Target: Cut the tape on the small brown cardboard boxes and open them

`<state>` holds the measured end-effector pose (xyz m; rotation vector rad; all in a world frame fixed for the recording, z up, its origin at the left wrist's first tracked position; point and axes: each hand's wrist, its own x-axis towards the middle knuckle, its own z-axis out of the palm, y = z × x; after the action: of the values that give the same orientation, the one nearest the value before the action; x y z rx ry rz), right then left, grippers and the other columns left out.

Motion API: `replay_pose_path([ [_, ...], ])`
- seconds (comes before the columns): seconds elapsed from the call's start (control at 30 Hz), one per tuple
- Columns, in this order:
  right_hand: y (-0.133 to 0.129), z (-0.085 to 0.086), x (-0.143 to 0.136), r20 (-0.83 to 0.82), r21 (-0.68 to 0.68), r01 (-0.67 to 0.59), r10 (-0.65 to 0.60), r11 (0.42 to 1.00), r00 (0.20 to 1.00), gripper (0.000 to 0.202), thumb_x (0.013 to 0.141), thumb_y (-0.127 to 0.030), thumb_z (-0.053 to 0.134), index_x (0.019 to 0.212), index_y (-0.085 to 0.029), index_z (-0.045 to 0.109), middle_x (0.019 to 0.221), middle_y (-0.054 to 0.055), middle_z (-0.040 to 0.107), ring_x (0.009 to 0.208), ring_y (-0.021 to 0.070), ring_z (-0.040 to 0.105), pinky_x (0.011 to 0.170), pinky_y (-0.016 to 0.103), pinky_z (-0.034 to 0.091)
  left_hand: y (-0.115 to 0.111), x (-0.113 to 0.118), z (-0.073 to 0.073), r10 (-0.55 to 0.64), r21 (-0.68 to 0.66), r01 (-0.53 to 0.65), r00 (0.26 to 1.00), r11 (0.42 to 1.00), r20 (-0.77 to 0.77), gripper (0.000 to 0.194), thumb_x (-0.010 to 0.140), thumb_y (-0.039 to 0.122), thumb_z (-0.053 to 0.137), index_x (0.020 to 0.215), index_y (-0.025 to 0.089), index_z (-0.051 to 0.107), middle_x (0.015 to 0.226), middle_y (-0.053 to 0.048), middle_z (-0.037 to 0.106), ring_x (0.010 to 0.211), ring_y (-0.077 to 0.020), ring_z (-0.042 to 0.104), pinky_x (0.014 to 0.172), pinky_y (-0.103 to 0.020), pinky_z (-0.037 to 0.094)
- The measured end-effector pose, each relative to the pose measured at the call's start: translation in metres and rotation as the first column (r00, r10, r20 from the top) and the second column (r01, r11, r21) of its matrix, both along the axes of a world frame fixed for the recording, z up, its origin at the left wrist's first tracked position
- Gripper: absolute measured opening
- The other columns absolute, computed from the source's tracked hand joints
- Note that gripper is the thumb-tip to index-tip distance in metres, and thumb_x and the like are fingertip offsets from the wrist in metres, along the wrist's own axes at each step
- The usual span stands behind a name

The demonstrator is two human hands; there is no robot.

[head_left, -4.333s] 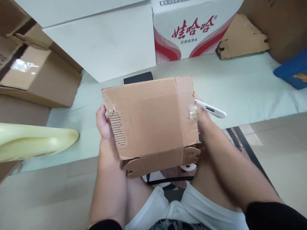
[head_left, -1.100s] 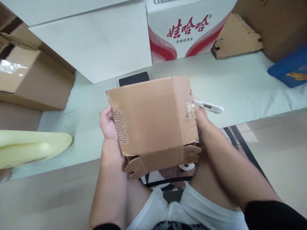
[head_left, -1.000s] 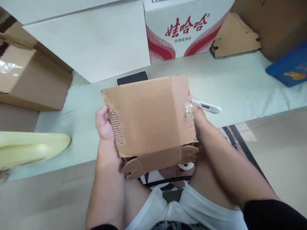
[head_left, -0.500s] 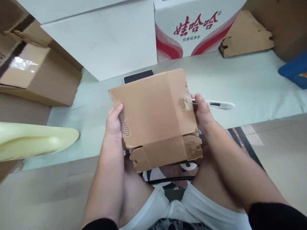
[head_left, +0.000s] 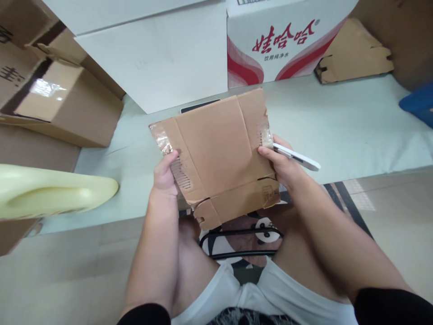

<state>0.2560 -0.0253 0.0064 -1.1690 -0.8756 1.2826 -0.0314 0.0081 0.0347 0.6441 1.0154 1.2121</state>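
Note:
A creased piece of cardboard [head_left: 216,140] is held up in front of me, over the near edge of the covered surface. My left hand [head_left: 165,174] grips its left edge, thumb on the face beside a torn, ribbed patch and some clear tape. At the opposite edge my right hand [head_left: 282,162] has its thumb pressed on the face. A white utility knife [head_left: 299,158] is also in my right hand, pointing out to the right; whether its blade is out I cannot tell. A notched flap hangs along the cardboard's lower edge.
Behind stand a plain white box [head_left: 162,63] and a red-and-white box [head_left: 277,49]. A dark flat device [head_left: 199,106] is partly covered by the cardboard. Brown boxes [head_left: 81,104] and a pale yellow object [head_left: 61,192] are at left. Folded cardboard [head_left: 355,52] and a blue object [head_left: 419,104] lie right.
The cardboard has tilted, so its lower part rose and the tape at its left edge shows more. My right thumb has moved onto the face, and the knife now slants downward.

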Motion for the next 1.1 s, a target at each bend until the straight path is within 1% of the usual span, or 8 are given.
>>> replay_pose_path([
  [0.13,0.002,0.003,0.0,-0.064,-0.014,0.086,-0.087,0.996,0.994,0.044,0.062,-0.046,0.093,0.097,-0.029,0.072,0.096,0.0,0.078,0.091,0.0237,0.07,0.082,0.038,0.057,-0.002,-0.001,-0.004,-0.078,0.028,0.079,0.996,0.996,-0.044,0.034,0.067,0.041,0.086,0.09,0.02,0.074,0.088,-0.01,0.082,0.119,-0.04,0.077,0.099,-0.051,0.067],
  [0.27,0.003,0.002,0.001,-0.063,-0.046,0.043,-0.045,0.998,0.997,0.045,0.063,-0.051,0.091,0.096,-0.029,0.07,0.091,0.001,0.077,0.086,0.0237,0.07,0.076,0.038,0.057,-0.002,0.004,-0.008,-0.064,0.015,0.067,0.986,0.998,-0.151,0.045,0.06,0.034,0.095,0.096,0.018,0.074,0.086,-0.01,0.081,0.108,-0.0399,0.08,0.094,-0.051,0.068],
  [0.4,0.008,-0.003,0.005,-0.082,-0.096,0.131,-0.139,0.987,0.987,0.044,0.063,-0.058,0.088,0.082,-0.027,0.062,0.07,-0.004,0.064,0.061,0.0151,0.056,0.056,0.029,0.045,-0.002,0.005,-0.007,-0.083,-0.013,0.082,0.975,0.997,-0.205,0.047,0.058,0.035,0.095,0.096,0.017,0.074,0.086,-0.01,0.082,0.097,-0.0379,0.082,0.088,-0.05,0.069],
  [0.47,0.01,-0.005,0.006,-0.09,-0.103,0.179,-0.188,0.978,0.978,0.046,0.062,-0.059,0.087,0.083,-0.028,0.061,0.067,-0.006,0.06,0.055,0.0126,0.049,0.052,0.027,0.04,-0.003,0.005,-0.005,-0.108,-0.026,0.105,0.969,0.994,-0.22,0.048,0.056,0.036,0.096,0.095,0.017,0.074,0.086,-0.01,0.082,0.095,-0.0371,0.082,0.087,-0.049,0.069],
  [0.6,0.012,-0.003,0.004,-0.136,-0.08,0.17,-0.18,0.982,0.974,0.048,0.059,-0.058,0.088,0.08,-0.027,0.057,0.071,-0.006,0.062,0.061,0.0128,0.055,0.058,0.027,0.045,-0.005,0.007,-0.003,-0.174,-0.04,0.169,0.958,0.985,-0.23,0.052,0.05,0.038,0.099,0.092,0.017,0.076,0.087,-0.01,0.083,0.086,-0.0352,0.082,0.085,-0.047,0.069],
  [0.7,0.009,0.0,0.002,-0.143,-0.09,0.117,-0.129,0.989,0.981,0.046,0.058,-0.054,0.089,0.081,-0.027,0.06,0.076,-0.004,0.066,0.067,0.0146,0.06,0.063,0.029,0.049,-0.004,0.007,-0.005,-0.105,-0.014,0.104,0.969,0.994,-0.223,0.052,0.05,0.038,0.099,0.092,0.017,0.076,0.084,-0.008,0.083,0.08,-0.0324,0.082,0.083,-0.046,0.068],
  [0.87,0.005,0.006,0.001,-0.07,-0.108,0.058,-0.066,0.992,0.995,0.039,0.063,-0.051,0.086,0.082,-0.027,0.063,0.071,-0.004,0.063,0.062,0.0146,0.055,0.06,0.03,0.046,0.004,0.003,-0.012,0.071,0.02,-0.068,0.975,0.997,-0.209,0.045,0.057,0.034,0.095,0.092,0.017,0.074,0.084,-0.006,0.082,0.09,-0.032,0.082,0.089,-0.046,0.068],
  [1.1,0.005,0.006,0.001,-0.06,-0.08,0.047,-0.052,0.996,0.997,0.036,0.063,-0.046,0.087,0.081,-0.027,0.062,0.074,-0.004,0.066,0.066,0.0149,0.057,0.064,0.03,0.048,0.005,0.004,-0.015,0.07,0.041,-0.063,0.977,0.997,-0.2,0.043,0.058,0.035,0.096,0.093,0.019,0.075,0.086,-0.005,0.082,0.089,-0.0302,0.082,0.088,-0.043,0.067],
])
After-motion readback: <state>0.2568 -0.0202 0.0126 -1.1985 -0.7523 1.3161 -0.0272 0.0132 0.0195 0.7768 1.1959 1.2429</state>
